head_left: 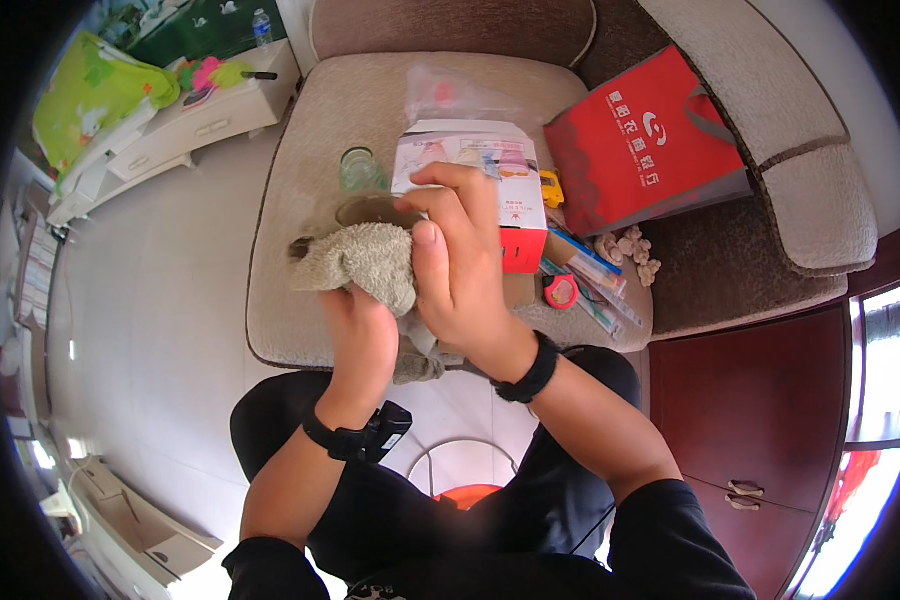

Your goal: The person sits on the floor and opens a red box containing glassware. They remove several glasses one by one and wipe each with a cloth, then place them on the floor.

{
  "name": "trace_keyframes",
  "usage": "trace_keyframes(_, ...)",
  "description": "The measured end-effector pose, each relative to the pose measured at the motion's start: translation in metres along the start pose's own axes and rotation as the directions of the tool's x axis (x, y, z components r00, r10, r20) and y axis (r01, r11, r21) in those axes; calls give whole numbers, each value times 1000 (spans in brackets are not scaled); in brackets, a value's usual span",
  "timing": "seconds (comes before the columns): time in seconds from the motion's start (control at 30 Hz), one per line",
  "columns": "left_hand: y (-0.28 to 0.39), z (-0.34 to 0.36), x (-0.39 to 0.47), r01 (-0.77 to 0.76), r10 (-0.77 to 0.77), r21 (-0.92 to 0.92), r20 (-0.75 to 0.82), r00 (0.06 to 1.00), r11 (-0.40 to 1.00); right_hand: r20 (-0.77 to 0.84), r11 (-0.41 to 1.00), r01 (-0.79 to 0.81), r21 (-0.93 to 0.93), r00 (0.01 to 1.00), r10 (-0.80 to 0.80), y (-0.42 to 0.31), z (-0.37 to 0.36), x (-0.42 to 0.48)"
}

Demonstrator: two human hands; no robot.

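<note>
My left hand point(364, 334) is closed on a grey-green terry cloth point(371, 259), which is bunched up above the seat. Beside it, my right hand point(457, 255) has its fingers curled on the rim of a round, dark-looking vessel point(375, 211), blurred and partly covered by the cloth; its kind I cannot tell. A loose end of cloth point(418, 368) hangs below my hands. Just past the vessel, a green-tinted glass point(360, 169) sits on the beige seat cushion. A white and red cardboard box point(521, 202) stands behind my right hand.
Right of the box lie a yellow tape measure point(551, 188), a pink tape measure point(561, 291) and several packaged sticks or pens point(592, 274). A red paper bag point(637, 150) leans on the sofa point(720, 292). Clear plastic point(457, 94) lies behind the box. A white cabinet point(202, 127) stands left.
</note>
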State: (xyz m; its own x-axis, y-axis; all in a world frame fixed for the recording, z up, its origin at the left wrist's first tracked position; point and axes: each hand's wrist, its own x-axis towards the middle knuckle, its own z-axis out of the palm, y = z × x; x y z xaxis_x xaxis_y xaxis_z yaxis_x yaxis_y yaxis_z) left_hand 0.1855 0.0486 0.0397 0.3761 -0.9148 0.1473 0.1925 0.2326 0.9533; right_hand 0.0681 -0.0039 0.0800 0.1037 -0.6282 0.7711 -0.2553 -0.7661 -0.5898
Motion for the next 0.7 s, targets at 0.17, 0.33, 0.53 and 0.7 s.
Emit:
trace_keyframes(0.17,4,-7,20,-98,98,8,-117,988,995,140,630,-417,655,887,441,-5,29,-15)
trace_keyframes(0.33,20,9,19,107,-160,-355,-123,979,929,152,457,-392,798,865,478,2,34,-10)
trace_keyframes(0.53,6,-3,19,114,-52,-241,250,967,964,100,754,-331,567,936,336,21,12,-10)
trace_keyframes(0.7,6,18,19,-114,107,-212,-43,993,971,-68,896,-368,247,916,395,26,6,-14)
